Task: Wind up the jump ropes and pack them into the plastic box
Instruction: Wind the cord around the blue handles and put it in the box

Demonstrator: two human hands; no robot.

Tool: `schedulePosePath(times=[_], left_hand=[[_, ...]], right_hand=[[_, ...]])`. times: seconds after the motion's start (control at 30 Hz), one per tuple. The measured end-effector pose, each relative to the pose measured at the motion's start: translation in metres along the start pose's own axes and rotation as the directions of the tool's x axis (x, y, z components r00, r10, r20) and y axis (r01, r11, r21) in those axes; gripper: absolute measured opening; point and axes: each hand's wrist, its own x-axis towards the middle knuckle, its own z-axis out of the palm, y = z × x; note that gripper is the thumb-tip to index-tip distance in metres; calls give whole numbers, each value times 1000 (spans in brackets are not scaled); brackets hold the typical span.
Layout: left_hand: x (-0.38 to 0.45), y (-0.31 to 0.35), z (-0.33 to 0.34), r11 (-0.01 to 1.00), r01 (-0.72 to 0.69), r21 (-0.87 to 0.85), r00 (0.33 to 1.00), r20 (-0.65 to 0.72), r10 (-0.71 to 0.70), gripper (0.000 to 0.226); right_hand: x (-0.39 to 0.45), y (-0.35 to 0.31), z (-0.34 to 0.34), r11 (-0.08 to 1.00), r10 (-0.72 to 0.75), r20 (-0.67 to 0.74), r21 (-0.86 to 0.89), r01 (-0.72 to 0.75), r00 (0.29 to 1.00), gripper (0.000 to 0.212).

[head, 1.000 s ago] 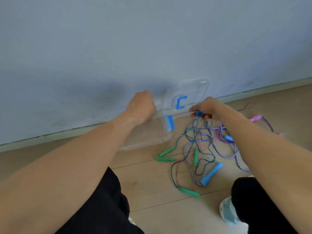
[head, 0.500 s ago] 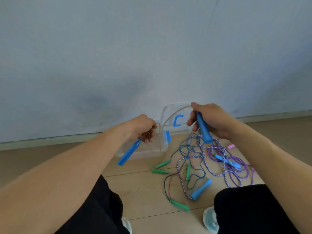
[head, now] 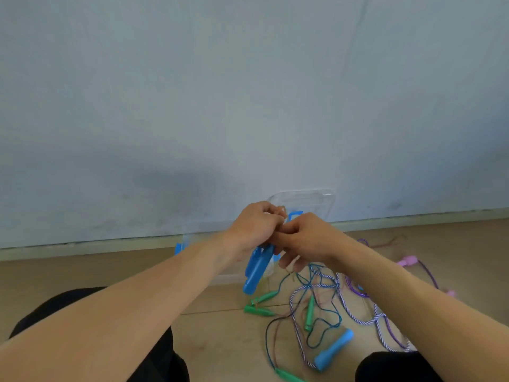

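Jump ropes, assorted, in a loose tangle (head: 325, 304) on the pale wooden floor (head: 220, 337), right of centre. Contents of tangle: white-and-purple striped braided cord (head: 355, 315); thin dark blue-green cord (head: 327, 323); purple cord (head: 358, 292) toward the right; four tapered green plastic handles, two lying together at the left edge (head: 260, 306); one light-blue plastic handle (head: 333, 350) at the near side; pink plastic handles (head: 407, 261) at the far right.

Pair of bright blue plastic handles (head: 257, 270), held together and hanging downward below the left hand (head: 253, 230), whose fingers are curled round their upper ends. Right hand (head: 305, 238) touching the left, fingers bent at the same spot; whether it pinches a cord cannot be told, as the fingers hide it.

Clear plastic box with blue latches (head: 192, 250), on the floor against the grey wall (head: 248, 106), largely hidden behind both forearms. Clear plastic lid (head: 311, 201) with a blue clip, standing against the wall behind the hands.

Black-clad knees at the near edge, left and right.
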Motion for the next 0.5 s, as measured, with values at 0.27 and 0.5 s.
schedulePosePath(times=[0.27, 0.5], left_hand=[[16, 5, 6, 969, -35, -243, 994, 95, 60, 41], [23, 7, 3, 980, -190, -64, 976, 97, 196, 17]], right_hand=[[11, 10, -19, 969, -34, -108, -246, 6, 994, 19], [25, 19, -32, 938, -261, -380, -316, 140, 887, 27]])
